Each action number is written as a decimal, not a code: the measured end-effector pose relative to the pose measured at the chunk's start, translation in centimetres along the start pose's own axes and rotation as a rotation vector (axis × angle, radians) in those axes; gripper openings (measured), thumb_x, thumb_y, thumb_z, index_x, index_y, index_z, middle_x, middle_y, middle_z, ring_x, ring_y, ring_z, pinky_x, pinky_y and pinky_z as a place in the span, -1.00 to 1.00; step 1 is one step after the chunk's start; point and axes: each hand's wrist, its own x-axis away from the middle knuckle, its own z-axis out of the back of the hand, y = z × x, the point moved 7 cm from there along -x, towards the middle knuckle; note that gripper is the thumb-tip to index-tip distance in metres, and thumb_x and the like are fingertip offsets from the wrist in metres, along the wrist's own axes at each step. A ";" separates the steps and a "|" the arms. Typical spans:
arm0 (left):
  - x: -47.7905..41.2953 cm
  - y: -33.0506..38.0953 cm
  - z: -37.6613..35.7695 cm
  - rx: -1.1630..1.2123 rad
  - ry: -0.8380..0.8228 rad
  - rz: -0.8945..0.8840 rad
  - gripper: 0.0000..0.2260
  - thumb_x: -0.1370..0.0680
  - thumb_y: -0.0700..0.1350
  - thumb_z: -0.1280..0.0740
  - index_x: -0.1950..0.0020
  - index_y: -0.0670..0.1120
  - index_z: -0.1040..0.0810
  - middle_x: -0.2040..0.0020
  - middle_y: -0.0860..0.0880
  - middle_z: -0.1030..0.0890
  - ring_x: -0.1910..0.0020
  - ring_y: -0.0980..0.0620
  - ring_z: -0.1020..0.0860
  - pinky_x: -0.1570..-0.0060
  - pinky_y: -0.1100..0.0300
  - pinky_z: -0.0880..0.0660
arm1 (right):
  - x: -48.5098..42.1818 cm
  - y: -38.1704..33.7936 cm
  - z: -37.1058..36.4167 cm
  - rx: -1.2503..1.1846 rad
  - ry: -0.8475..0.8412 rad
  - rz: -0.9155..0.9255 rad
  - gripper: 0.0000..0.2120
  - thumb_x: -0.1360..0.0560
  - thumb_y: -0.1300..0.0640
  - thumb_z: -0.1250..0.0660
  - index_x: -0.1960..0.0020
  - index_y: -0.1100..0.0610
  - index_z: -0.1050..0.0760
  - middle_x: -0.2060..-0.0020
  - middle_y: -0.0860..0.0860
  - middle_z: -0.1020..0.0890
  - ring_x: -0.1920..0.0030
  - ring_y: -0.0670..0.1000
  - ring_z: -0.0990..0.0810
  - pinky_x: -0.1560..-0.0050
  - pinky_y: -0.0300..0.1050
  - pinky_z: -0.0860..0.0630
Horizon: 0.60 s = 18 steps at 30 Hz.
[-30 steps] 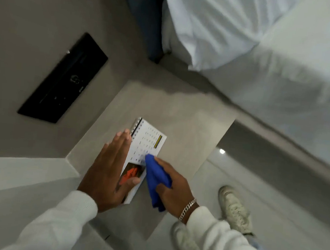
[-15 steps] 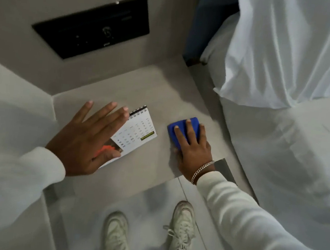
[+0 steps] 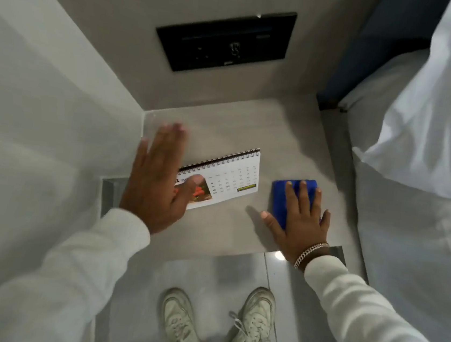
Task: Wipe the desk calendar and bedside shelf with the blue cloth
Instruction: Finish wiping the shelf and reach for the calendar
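Note:
A white spiral-bound desk calendar (image 3: 229,179) lies flat on the grey bedside shelf (image 3: 220,232). My left hand (image 3: 158,183) hovers flat over the calendar's left end with fingers spread, the thumb resting on its picture; the hand is blurred. To the right, the folded blue cloth (image 3: 280,194) lies on the shelf. My right hand (image 3: 300,221) presses flat on top of it, fingers extended and thumb out to the left.
A black wall panel (image 3: 225,41) sits above the shelf. A bed with white sheets (image 3: 428,154) and a dark headboard (image 3: 373,47) borders the shelf on the right. A wall stands close on the left. My white shoes (image 3: 217,327) are on the tiled floor below the shelf's front edge.
My right hand took the cloth off the calendar and set it flat on the shelf to the right. The left hand lifted and slid left, uncovering more of the calendar. The view swung round.

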 end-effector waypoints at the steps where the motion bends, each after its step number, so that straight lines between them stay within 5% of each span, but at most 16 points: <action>1: 1.2 -1.2 0.8 0.133 0.090 0.155 -0.37 -0.59 0.09 -0.11 -0.59 -0.15 -0.05 -0.61 -0.04 -0.04 -0.61 -0.01 0.01 -0.57 0.01 0.11 | 0.1 -1.0 1.4 -0.122 0.048 0.020 -0.17 -0.42 -0.43 0.06 -0.54 0.01 0.04 -0.58 0.06 -0.05 -0.56 0.21 0.06 -0.50 0.32 -0.03; 4: 5.8 -5.1 1.5 0.520 0.368 0.643 -0.42 -0.60 0.03 -0.15 -0.57 -0.15 -0.13 -0.61 -0.10 -0.15 -0.60 -0.01 -0.10 -0.57 0.15 -0.01 | 0.2 -3.9 4.8 -0.542 0.133 0.081 -0.34 -0.54 -0.17 -0.18 -0.50 0.17 -0.16 -0.47 0.09 -0.33 -0.49 0.09 -0.25 -0.50 -0.07 -0.20; 6: 8.2 -6.1 0.7 0.686 0.432 0.895 -0.50 -0.65 0.06 -0.13 -0.54 -0.12 -0.25 -0.57 -0.12 -0.30 -0.56 -0.02 -0.25 -0.51 0.20 -0.14 | -0.3 -5.7 6.1 -0.705 0.124 0.068 -0.46 -0.58 -0.04 -0.23 -0.49 0.11 -0.22 -0.30 -0.02 -0.47 -0.28 -0.06 -0.44 -0.29 -0.44 -0.26; 7: 8.8 -6.0 0.0 0.728 0.415 0.967 -0.54 -0.66 0.09 -0.11 -0.48 -0.11 -0.37 -0.49 -0.16 -0.42 -0.50 -0.08 -0.35 -0.43 0.21 -0.24 | -0.7 -6.5 6.3 -0.778 0.110 0.048 -0.50 -0.58 0.02 -0.23 -0.48 0.08 -0.23 -0.25 -0.05 -0.50 -0.21 -0.10 -0.46 -0.24 -0.45 -0.29; 10: 9.0 -5.0 -1.6 0.823 0.336 1.056 -0.40 -0.60 0.26 -0.04 -0.22 -0.22 -0.55 -0.21 -0.33 -0.59 -0.25 -0.32 -0.51 -0.23 -0.03 -0.42 | -1.9 -8.2 5.7 -0.949 0.036 0.009 -0.44 -0.53 0.35 -0.22 -0.48 0.08 -0.23 -0.43 -0.02 -0.39 -0.38 -0.06 -0.38 -0.44 -0.10 -0.30; 14: 6.9 -5.0 -1.5 0.954 0.334 1.087 -0.08 -0.40 0.40 0.05 -0.29 -0.40 -0.39 -0.32 -0.50 -0.41 -0.32 -0.47 -0.40 -0.37 -0.33 -0.31 | -2.4 -9.4 4.9 -1.034 0.027 -0.029 -0.31 -0.39 0.60 -0.09 -0.46 0.18 -0.24 -0.34 0.14 -0.49 -0.25 0.03 -0.50 -0.33 0.09 -0.47; 18: 4.6 -6.0 -0.7 1.096 0.443 1.055 -0.33 -0.44 0.41 -0.05 0.00 -0.12 -0.62 -0.19 -0.33 -0.61 -0.27 -0.33 -0.53 -0.37 -0.27 -0.37 | -3.7 -9.8 5.4 -1.090 0.091 -0.030 -0.33 -0.38 0.63 -0.06 -0.44 0.24 -0.26 -0.28 0.12 -0.51 -0.20 0.06 -0.52 -0.21 0.14 -0.50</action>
